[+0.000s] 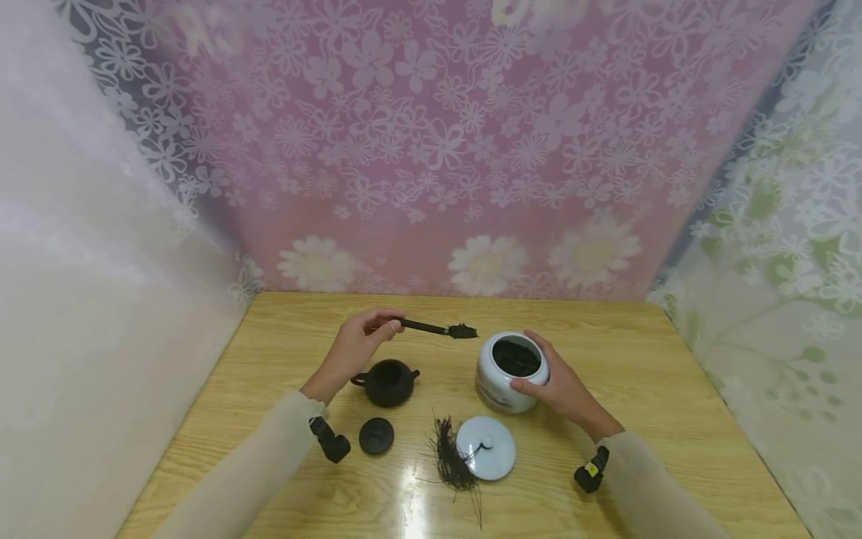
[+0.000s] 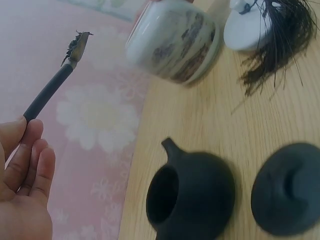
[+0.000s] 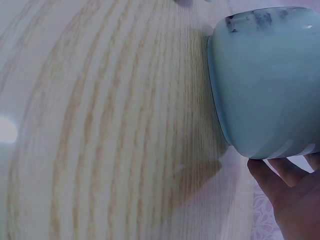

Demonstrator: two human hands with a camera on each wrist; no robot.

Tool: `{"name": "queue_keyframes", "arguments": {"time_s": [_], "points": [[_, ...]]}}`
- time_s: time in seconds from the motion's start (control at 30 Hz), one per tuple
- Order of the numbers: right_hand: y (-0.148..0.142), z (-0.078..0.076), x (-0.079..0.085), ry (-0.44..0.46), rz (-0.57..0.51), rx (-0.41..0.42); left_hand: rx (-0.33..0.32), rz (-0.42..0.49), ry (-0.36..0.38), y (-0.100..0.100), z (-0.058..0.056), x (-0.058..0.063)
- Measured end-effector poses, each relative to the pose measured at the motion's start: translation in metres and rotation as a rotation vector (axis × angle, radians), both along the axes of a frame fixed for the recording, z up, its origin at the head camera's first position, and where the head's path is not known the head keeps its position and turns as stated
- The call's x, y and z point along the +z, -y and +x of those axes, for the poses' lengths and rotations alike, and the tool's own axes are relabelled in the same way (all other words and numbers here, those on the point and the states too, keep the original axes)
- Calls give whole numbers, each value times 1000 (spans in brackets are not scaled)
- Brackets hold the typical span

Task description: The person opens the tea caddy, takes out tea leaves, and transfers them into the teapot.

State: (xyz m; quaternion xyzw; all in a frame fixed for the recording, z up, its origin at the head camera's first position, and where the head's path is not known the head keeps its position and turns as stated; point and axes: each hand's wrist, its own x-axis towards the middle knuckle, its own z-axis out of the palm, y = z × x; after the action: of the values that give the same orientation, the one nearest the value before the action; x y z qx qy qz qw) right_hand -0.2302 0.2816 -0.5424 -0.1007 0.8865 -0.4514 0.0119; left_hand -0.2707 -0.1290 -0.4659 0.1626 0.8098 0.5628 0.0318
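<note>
My left hand (image 1: 353, 348) pinches the dark handle of a tea scoop (image 1: 426, 326) between thumb and fingers. Dark tea leaves (image 1: 462, 331) are heaped on the scoop's tip, just left of the jar's mouth. A white porcelain tea jar (image 1: 490, 385) with a grey painted pattern holds more dark leaves. Around its right side, my right hand (image 1: 562, 385) grips it, thumb in front and fingers behind. Below the left hand stands a black teapot (image 1: 389, 393), uncovered, its spout pointing right. In the left wrist view the scoop (image 2: 47, 95) is held above the table's level.
The teapot's round black lid (image 1: 376, 436) lies in front of the teapot. Nearer the front, a white jar lid (image 1: 494, 457) with a knob lies beside a dark stringy tassel (image 1: 451, 457). Floral cloth (image 1: 438, 150) rises behind the wooden table (image 1: 606, 322) and at both sides.
</note>
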Motion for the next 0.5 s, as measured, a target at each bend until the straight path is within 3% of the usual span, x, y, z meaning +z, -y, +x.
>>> {"name": "queue_keyframes", "arguments": {"time_s": [0.27, 0.5], "points": [[0, 0, 0, -3, -5, 9, 77, -51, 2, 52, 11, -1], [-1, -1, 0, -6, -8, 10, 140, -142, -14, 89, 18, -11]]}}
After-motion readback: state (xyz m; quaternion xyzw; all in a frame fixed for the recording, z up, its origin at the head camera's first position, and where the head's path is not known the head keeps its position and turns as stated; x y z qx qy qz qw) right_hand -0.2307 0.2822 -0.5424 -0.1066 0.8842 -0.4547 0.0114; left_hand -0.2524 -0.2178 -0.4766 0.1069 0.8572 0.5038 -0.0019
